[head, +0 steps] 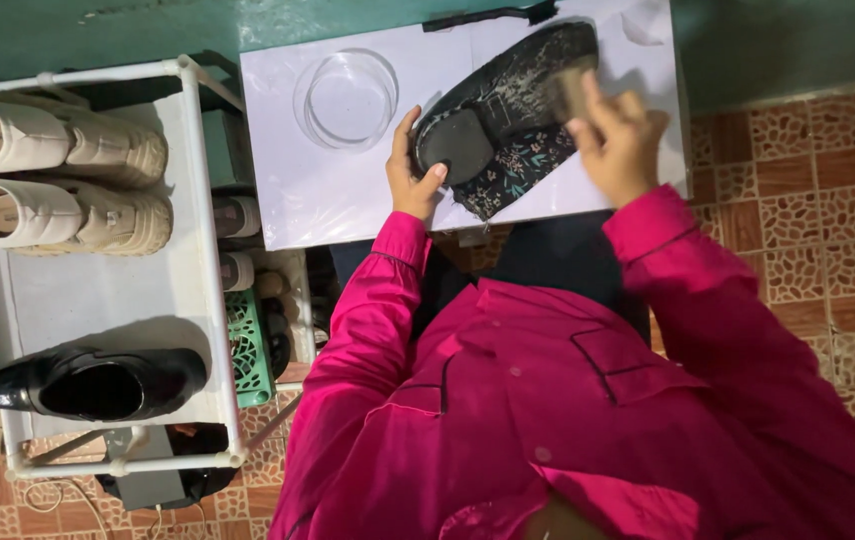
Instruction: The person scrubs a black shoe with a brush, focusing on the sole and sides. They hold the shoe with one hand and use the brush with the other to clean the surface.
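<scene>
Two hands work at one dark shoe point(508, 110) turned sole-up on a white tabletop point(328, 200), near its front edge and right of centre. The left hand point(413, 175) wraps the heel end, thumb pressed on the smooth black heel pad and fingers curled round the far side. The right hand point(616, 140) is closed around a small tan brush point(570, 90), which lies against the speckled, dusty sole near the toe. The shoe's side shows dark fabric with a small floral print.

The tabletop leaves bare white room to the left of the shoe and along the front edge; the shoe's toe lies close to the back edge, where a thin black strip point(488, 17) lies. A round clear glass bowl point(346, 98) stands just left of the shoe, apart from it — whether anything is in it cannot be told.

Left of the table stands a white tube-framed rack point(203, 200), its top shelf carrying a pair of cream chunky-soled shoes point(58, 180) side by side and, well apart from them, one glossy black leather shoe point(98, 383). A green plastic basket point(248, 345) sits low between rack and person. The floor point(808, 220) is patterned reddish tile — open to the right of the table.
</scene>
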